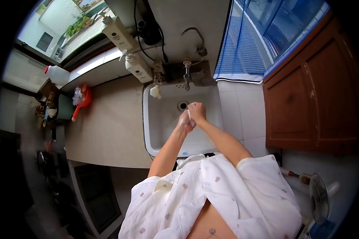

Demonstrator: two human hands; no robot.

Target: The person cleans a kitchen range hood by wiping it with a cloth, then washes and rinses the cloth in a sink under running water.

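Note:
Over the white sink [147, 131], my two hands are pressed together near the drain [182, 105]. My right hand [197, 112] is closed, its fingers curled over the fingers of my left hand [185, 120]. White, foamy lather [192, 120] shows between them and on the back of my left hand. Whether a small object is inside the grip is hidden. Beyond my hands is a metal tap [186, 75], with no water seen running from it. A second tap [157, 73] to its left has a pale yellowish lump [155, 93] hanging under it.
Two white pump bottles [139, 67] [117, 34] stand behind the counter [103, 119]. An orange dipper [82, 101] lies at the counter's left. Right of the sink are a blue curtain [243, 51] and a brown wooden door [307, 91]. A fan [319, 199] stands lower right.

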